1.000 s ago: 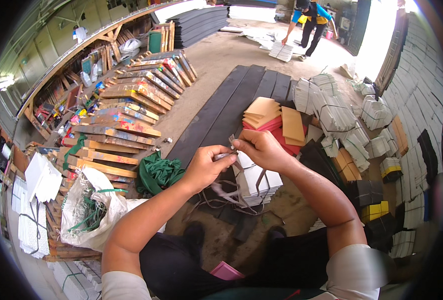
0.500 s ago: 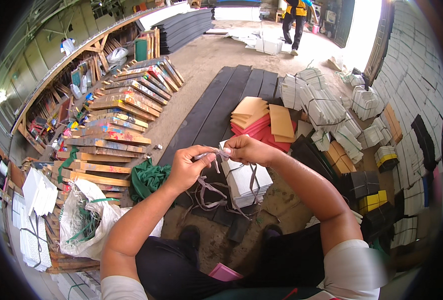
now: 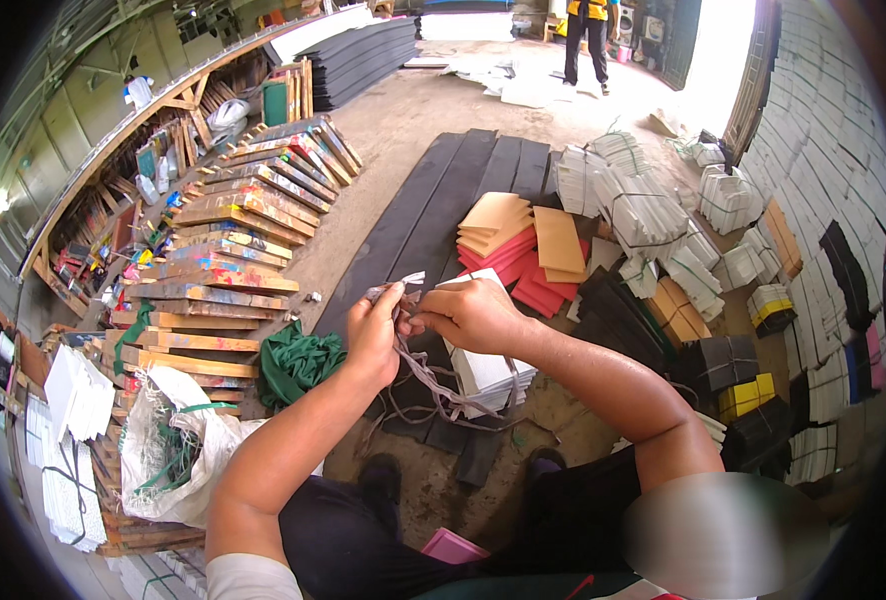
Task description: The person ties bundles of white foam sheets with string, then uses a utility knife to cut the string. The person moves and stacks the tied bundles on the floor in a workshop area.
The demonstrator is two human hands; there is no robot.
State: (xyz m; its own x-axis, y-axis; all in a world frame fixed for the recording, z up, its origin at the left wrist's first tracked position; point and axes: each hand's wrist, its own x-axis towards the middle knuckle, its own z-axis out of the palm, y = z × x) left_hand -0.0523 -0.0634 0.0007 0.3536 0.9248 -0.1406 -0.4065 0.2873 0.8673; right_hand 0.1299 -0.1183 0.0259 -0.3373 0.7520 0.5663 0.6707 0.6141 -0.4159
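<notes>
Grey strips (image 3: 425,373); left hand (image 3: 373,330), right hand (image 3: 475,315), each grip clamped on them; white stack (image 3: 485,374) nearby

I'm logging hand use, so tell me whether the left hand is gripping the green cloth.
No, the left hand holds the grey strips together with the right hand, while the green cloth lies farther left.

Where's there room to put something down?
On the bare floor between the wooden pieces and the dark sheets, or on those sheets, left of the tan sheets. It's crowded on the right, among the white bundles, and below the left hand and right hand, where grey strips and a white stack lie.
</notes>
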